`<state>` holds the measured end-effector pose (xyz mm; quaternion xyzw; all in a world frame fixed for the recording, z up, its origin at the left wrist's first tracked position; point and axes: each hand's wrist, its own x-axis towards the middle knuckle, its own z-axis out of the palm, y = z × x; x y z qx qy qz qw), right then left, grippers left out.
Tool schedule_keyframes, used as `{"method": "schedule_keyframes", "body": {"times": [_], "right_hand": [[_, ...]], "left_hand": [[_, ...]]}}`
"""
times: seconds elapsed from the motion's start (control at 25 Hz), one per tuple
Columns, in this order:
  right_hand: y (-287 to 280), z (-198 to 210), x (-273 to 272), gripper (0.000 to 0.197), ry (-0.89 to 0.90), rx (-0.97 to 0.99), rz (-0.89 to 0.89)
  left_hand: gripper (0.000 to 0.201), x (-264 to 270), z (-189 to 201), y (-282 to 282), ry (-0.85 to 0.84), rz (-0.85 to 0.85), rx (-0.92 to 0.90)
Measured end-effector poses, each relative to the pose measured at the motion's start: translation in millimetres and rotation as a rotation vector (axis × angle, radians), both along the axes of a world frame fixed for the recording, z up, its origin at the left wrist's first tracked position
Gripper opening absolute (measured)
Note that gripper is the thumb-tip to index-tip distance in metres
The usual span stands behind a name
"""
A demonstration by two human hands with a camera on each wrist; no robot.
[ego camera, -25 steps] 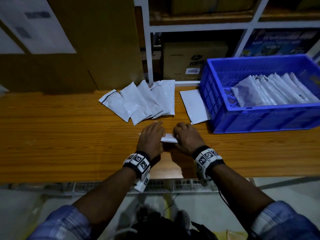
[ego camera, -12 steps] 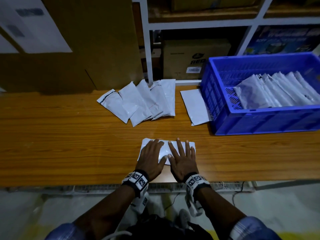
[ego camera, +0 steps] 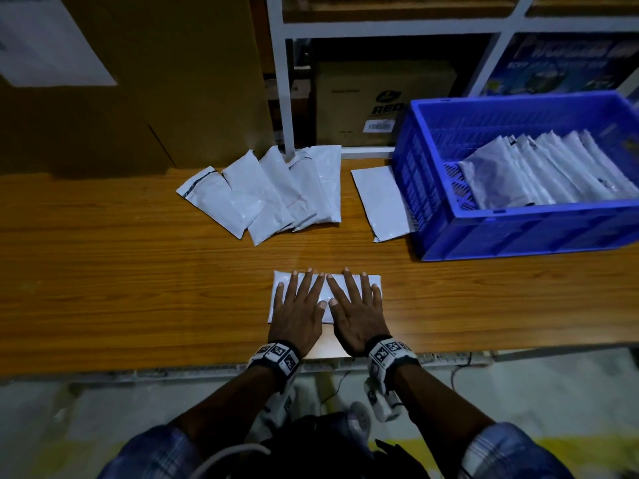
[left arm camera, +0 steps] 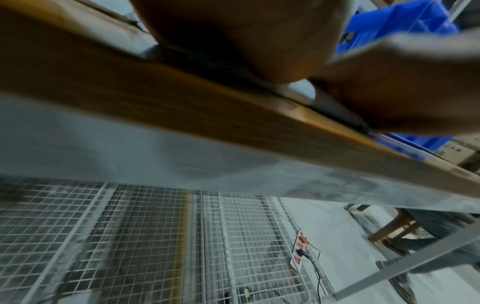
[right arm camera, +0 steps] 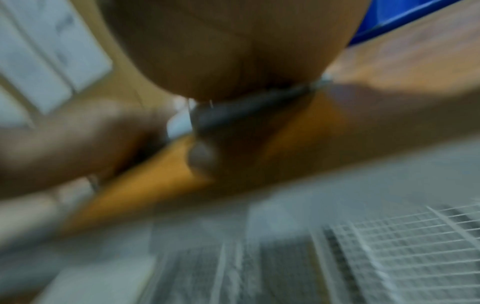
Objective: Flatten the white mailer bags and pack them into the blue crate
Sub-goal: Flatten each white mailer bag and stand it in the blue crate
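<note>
White plastic is showing between and around two flat hands: a white mailer bag point(ego camera: 325, 294) is lying crosswise near the front edge of the wooden table point(ego camera: 103, 288), and both palms are pressing down on it. The left hand point(ego camera: 300, 310) is covering the bag's left half with fingers straight and fanned apart, tips reaching toward the bag's far edge, thumb angling inward. The right hand point(ego camera: 356, 311) is mirroring it on the right half, fingers likewise straight and spread wide, its thumb tip lying just beside the left thumb tip over the middle of the bag. Neither hand is curling round anything. Both forearms are coming up from below in plaid sleeves, converging toward the bag, each wrist wearing a marker-patterned band point(ego camera: 276, 354). In the left wrist view the heel of the left hand point(left arm camera: 246, 39) is bearing on the table with a sliver of bag under it; the right wrist view is too blurred to add much. Farther back, a fanned pile of mailer bags point(ego camera: 266, 195) is lying on the table, a single flat bag point(ego camera: 382, 202) is resting against the blue crate point(ego camera: 518, 233) at the right, and a row of packed bags point(ego camera: 539, 171) is leaning inside the crate.
</note>
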<state>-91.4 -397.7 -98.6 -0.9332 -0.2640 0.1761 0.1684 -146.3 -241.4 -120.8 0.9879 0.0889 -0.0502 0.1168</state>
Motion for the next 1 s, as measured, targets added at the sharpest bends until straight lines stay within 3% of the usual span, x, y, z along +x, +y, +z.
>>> {"method": "schedule_keyframes", "body": {"times": [0.2,0.56,0.88,1.0], "right_hand": [[12.7,11.4,2.7,0.052,-0.080,-0.009,-0.062],[24.6,-8.9,-2.1,0.053,-0.046,-0.116,-0.093],[21.5,-4.3,11.4,0.055,0.114,-0.130,-0.040],[11.3,-4.1,11.8,0.060,0.090,-0.110,0.029]], "left_hand": [[0.056,-4.0,-1.8,1.3,-0.011,0.004,-0.033],[0.059,-7.6,-5.1,8.3,-0.033,-0.044,-0.095],[0.063,-0.6,0.6,6.7,-0.009,0.055,-0.069],[0.064,1.5,-4.9,9.4,0.037,0.042,-0.082]]}}
